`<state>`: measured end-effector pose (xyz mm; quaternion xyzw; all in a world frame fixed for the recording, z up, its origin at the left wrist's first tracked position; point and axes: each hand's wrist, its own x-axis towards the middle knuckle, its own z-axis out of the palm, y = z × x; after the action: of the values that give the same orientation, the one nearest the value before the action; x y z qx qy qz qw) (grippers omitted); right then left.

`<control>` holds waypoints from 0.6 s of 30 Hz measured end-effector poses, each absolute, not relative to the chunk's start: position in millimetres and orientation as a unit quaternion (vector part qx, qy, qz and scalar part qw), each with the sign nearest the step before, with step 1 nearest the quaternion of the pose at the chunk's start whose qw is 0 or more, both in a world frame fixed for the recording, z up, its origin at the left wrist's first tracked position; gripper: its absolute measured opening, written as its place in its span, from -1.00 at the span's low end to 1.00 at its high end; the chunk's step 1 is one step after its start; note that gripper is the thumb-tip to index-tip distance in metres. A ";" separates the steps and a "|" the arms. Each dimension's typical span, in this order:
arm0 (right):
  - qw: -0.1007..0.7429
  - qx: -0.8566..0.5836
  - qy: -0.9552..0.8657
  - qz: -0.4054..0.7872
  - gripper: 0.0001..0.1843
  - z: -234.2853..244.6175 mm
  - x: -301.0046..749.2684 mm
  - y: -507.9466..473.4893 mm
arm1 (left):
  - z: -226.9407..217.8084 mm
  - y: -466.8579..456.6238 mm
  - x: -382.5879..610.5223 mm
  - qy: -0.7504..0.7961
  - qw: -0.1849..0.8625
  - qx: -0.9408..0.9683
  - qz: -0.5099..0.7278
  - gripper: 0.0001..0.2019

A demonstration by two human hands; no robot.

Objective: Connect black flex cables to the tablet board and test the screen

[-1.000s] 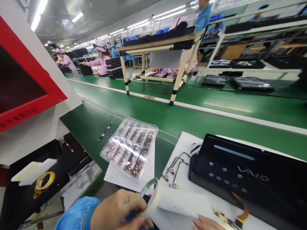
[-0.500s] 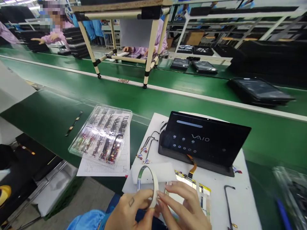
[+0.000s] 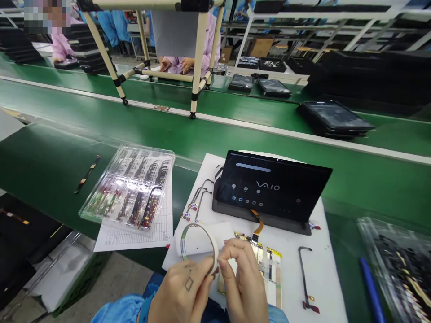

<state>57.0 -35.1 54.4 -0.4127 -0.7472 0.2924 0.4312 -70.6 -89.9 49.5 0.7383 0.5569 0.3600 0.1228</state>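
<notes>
My left hand (image 3: 182,287) is closed around the lower side of a narrow cream roll of tape (image 3: 214,247), which stands on edge. At the roll's right side, my right hand (image 3: 244,278) pinches the tape with thumb and forefinger; the fingertips hide whether a loose end is there. Just beyond my right hand lies an uncovered tablet body (image 3: 274,273) with circuitry and yellow edging. An orange ribbon cable (image 3: 258,223) runs from it to a lit VAIO tablet screen (image 3: 276,190), propped upright on a black stand (image 3: 235,211).
Left of the white work mat (image 3: 323,278), a clear plastic tray (image 3: 128,179) of cables rests on a printed sheet (image 3: 164,233). A thin flex cable (image 3: 305,273), a blue pen (image 3: 372,287) and another parts tray (image 3: 387,255) are at right. Co-workers sit beyond the green conveyor (image 3: 252,121).
The view has shifted, so the scene sits further left. My right hand's fingers have drawn together into a tighter pinch at the tape roll. My left hand keeps its hold.
</notes>
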 end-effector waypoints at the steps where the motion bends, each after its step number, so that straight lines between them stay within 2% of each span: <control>1: 0.443 -0.407 -0.742 0.295 -0.84 54.6 55.4 -36.4 | 48.0 -91.0 -70.5 0.559 0.119 0.738 0.359 -0.75; 4: 0.466 -0.422 -0.714 0.308 -0.81 55.5 52.9 -44.9 | 46.3 -92.8 -71.2 0.579 0.126 0.723 0.356 -0.73; 9: 0.444 -0.411 -0.743 0.286 -0.82 52.8 60.5 -50.8 | 56.3 -82.5 -73.7 0.580 0.188 0.688 0.393 -0.71; 13: 0.461 -0.403 -0.753 0.242 -0.94 49.4 64.4 -36.3 | 61.8 -75.8 -70.5 0.563 0.164 0.698 0.410 -0.74; 18: 0.465 -0.418 -0.718 0.306 -0.90 55.1 60.8 -26.2 | 62.1 -76.4 -67.1 0.556 0.142 0.717 0.396 -0.74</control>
<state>60.8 -26.2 55.1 -0.4177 -0.7183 0.3059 0.4647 -67.1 -76.4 62.1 0.7167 0.5558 0.3965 0.1424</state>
